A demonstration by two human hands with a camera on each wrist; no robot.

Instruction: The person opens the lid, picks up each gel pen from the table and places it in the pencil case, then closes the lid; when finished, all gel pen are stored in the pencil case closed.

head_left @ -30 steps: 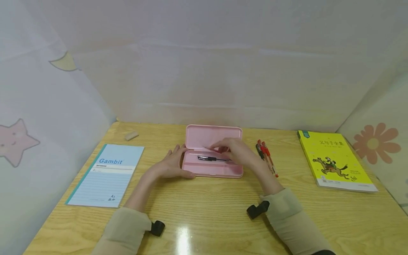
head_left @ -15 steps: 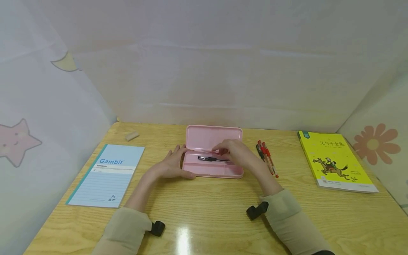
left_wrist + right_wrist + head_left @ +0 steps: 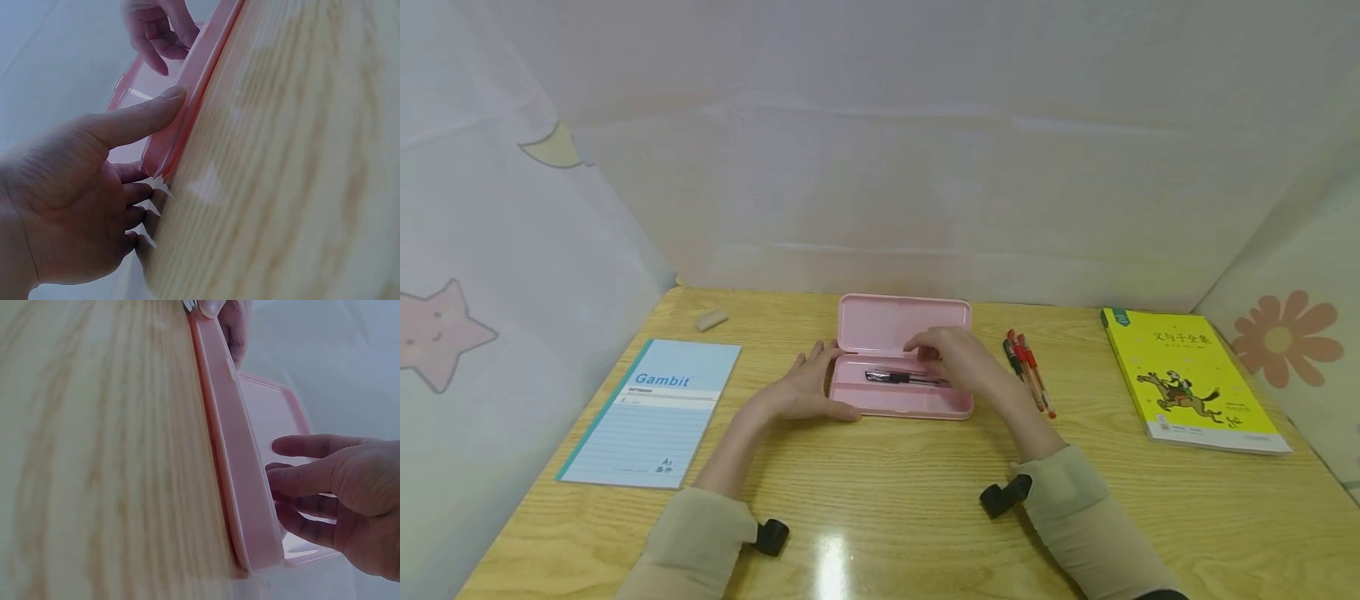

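Pink pencil case (image 3: 880, 402), lid up, on the table (image 3: 917, 500) at 6 o'clock from the head view's centre, black pen (image 3: 887, 377) inside. Left hand (image 3: 805, 392) at the case's 9 o'clock, gripping that end between thumb and fingers; right hand (image 3: 958, 358) over its 3 o'clock, fingers loosely parted. Loose pens (image 3: 1032, 373) nearby, also 3 o'clock.

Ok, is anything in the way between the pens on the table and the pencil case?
Only the person's own right hand and wrist: in the head view they cross the gap between the pens and the right end of the pencil case. Nothing else visible stands there, and the lid is open.
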